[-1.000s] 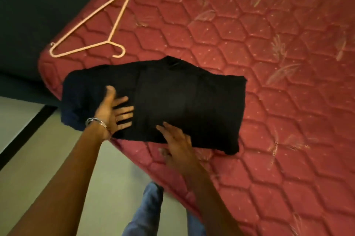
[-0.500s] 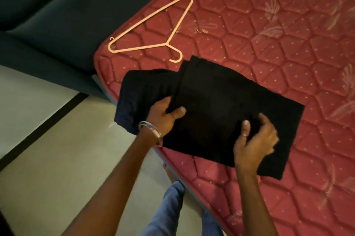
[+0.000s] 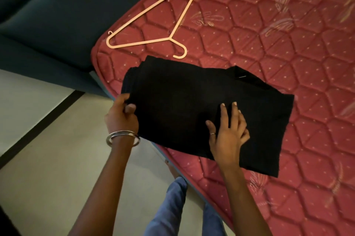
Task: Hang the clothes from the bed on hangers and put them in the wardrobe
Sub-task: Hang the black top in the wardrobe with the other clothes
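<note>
Red quilted mattress [image 3: 288, 62] seen from above, at its corner.
A folded black garment [image 3: 182, 101] is laid near the edge; a pale hanger [image 3: 153, 24] is laid flat just beside it at 11 o'clock.

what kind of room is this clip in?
Probably a bedroom: a red quilted mattress with a folded black garment and a clothes hanger lying on it, above a pale tiled floor.

L hand [image 3: 121, 114] fingers curled, pinching; R hand [image 3: 228, 130] fingers extended, pressing flat.
</note>
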